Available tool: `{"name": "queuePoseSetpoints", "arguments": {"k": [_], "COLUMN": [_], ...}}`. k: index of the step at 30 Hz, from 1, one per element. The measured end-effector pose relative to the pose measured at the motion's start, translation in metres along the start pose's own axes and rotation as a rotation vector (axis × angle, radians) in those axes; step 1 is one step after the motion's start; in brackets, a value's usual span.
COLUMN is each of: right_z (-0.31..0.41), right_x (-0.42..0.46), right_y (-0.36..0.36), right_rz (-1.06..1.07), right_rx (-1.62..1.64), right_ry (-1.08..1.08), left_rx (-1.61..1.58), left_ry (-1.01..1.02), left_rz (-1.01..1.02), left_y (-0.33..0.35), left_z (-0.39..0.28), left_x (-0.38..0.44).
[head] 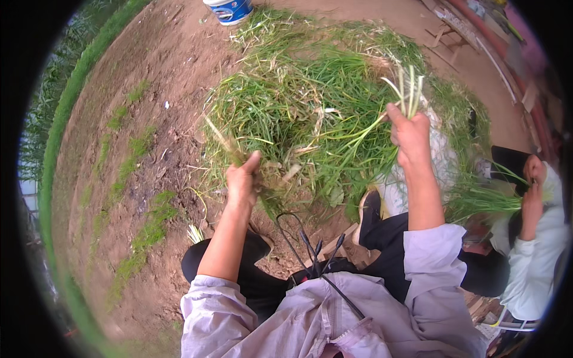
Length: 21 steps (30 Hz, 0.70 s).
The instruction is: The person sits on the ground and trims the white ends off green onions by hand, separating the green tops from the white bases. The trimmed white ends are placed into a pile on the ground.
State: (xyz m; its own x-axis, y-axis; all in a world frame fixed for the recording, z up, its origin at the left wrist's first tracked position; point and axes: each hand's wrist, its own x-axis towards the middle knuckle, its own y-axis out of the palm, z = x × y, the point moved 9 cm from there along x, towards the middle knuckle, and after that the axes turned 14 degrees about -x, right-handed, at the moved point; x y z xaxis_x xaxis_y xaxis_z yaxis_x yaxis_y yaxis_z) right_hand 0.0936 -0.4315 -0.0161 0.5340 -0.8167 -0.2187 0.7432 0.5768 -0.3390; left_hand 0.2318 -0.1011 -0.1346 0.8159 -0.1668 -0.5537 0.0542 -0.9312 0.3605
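Note:
My left hand (pixel 243 179) is closed round a bunch of green stalks (pixel 224 142), blurred, with pale ends pointing up and left and leaves hanging below the fist. My right hand (pixel 409 129) grips several long-leaved green plants by their stems; their white stem ends (pixel 411 89) stick up above the fist, and some stalks trail down and left. Both hands are over the near part of a wide heap of cut green leaves and dry husks (pixel 286 107). The two hands are apart.
A blue and white bucket (pixel 233 10) stands beyond the heap. At right a seated co-worker's hands (pixel 532 188) hold a green bunch (pixel 492 200). A white sack (pixel 396 190) lies by my shoe (pixel 370 210). White-stemmed plants (pixel 195 233) lie beside my left knee.

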Motion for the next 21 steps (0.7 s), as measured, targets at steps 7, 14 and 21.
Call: {"name": "queuePoseSetpoints", "arguments": {"k": [7, 14, 21], "right_z": [-0.008, -0.028, -0.032], "right_x": [-0.040, -0.060, -0.083], "right_y": [0.082, 0.114, 0.126], "right_rz": [0.308, 0.499, 0.770], "right_rx": [0.066, -0.061, 0.010], "right_ry": [-0.023, -0.025, 0.097], "left_rx": [0.143, -0.023, -0.098], "left_ry": [-0.120, -0.325, -0.443], "left_rz": [0.553, 0.468, 0.471], "left_y": [0.091, 0.081, 0.083], "left_z": [0.024, 0.045, 0.046], "left_x": [-0.056, -0.058, -0.063]}}
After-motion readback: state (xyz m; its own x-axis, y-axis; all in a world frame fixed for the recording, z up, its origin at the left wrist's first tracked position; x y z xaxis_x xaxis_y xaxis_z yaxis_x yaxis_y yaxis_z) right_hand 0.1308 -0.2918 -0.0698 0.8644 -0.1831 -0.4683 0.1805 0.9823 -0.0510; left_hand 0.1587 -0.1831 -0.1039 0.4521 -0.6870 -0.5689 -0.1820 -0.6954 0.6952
